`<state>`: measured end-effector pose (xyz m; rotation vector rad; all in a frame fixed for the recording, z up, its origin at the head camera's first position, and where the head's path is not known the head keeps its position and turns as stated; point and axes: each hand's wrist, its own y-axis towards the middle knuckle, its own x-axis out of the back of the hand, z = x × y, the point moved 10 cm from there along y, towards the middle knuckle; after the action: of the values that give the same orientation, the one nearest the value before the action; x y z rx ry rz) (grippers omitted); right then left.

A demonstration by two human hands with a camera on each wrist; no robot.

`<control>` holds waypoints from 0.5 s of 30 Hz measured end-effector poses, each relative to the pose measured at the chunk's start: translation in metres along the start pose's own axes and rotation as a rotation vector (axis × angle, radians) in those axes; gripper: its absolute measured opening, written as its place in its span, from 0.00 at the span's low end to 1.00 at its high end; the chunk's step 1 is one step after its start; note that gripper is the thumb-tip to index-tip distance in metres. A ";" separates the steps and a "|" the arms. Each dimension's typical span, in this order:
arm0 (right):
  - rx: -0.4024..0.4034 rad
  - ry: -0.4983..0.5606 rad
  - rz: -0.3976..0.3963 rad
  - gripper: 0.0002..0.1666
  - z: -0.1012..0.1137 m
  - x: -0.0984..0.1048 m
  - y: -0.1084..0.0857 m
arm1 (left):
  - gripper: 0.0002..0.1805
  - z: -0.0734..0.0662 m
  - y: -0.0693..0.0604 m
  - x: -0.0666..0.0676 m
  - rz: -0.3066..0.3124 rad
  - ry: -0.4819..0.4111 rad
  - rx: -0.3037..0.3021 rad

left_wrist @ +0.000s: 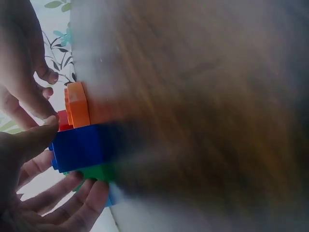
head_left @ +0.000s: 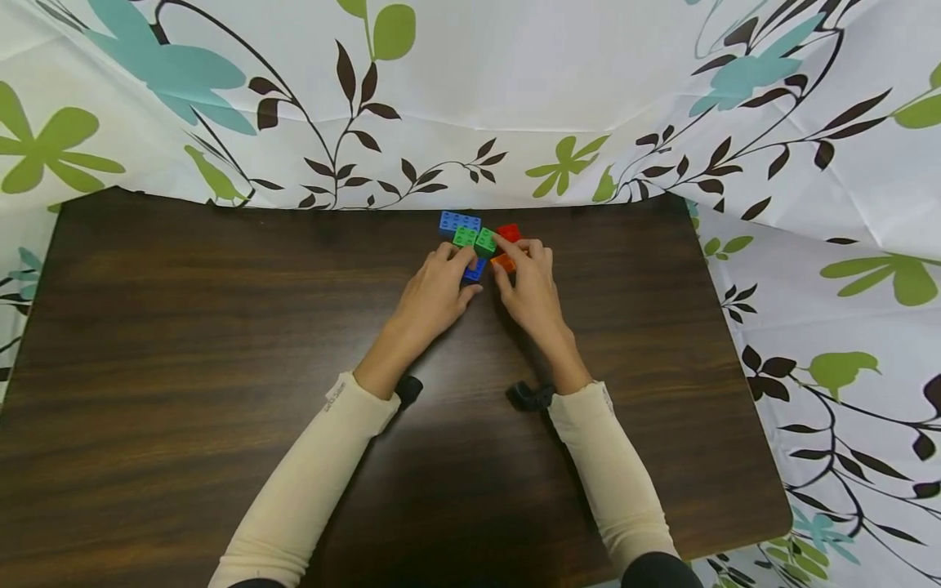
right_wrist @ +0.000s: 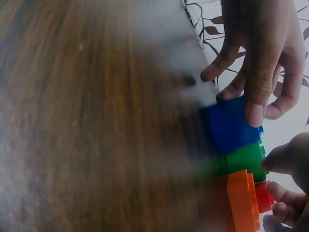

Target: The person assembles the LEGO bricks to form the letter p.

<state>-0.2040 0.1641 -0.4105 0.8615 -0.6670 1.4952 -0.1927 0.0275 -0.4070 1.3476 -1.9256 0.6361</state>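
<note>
At the far edge of the dark table, a cluster of toy building bricks lies between both hands. My left hand (head_left: 437,290) grips the near blue brick (right_wrist: 231,123), with its fingers bent around it. My right hand (head_left: 531,290) reaches in from the other side, and its index fingertip touches the right green brick (head_left: 486,242). Its thumb is beside the orange brick (left_wrist: 77,105), and other fingers are close to the red brick (head_left: 509,233). Behind my left fingers are another green brick (head_left: 465,236) and a long blue brick (head_left: 459,221).
A white cloth (head_left: 456,106) printed with leaves and birds hangs just beyond the table's (head_left: 184,343) back edge and along its right side. A dark wrist device (head_left: 529,398) sits under my right wrist, another (head_left: 408,390) under my left.
</note>
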 end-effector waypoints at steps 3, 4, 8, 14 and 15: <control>0.011 -0.016 -0.029 0.24 0.002 0.002 0.002 | 0.14 -0.001 -0.002 0.003 -0.003 0.012 -0.009; 0.015 -0.018 -0.040 0.23 0.002 0.003 0.002 | 0.14 -0.001 -0.003 0.004 0.001 0.015 -0.010; 0.025 -0.029 -0.068 0.19 0.005 0.007 0.005 | 0.11 -0.001 -0.007 0.010 0.023 0.015 -0.005; 0.017 -0.052 -0.085 0.21 0.006 0.006 0.008 | 0.18 0.007 -0.013 0.016 0.072 -0.031 0.027; 0.012 -0.056 -0.088 0.22 0.006 0.005 0.009 | 0.20 0.009 -0.014 0.016 0.089 -0.042 0.042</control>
<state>-0.2124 0.1612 -0.4020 0.9335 -0.6534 1.4025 -0.1858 0.0065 -0.4001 1.3171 -2.0255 0.7000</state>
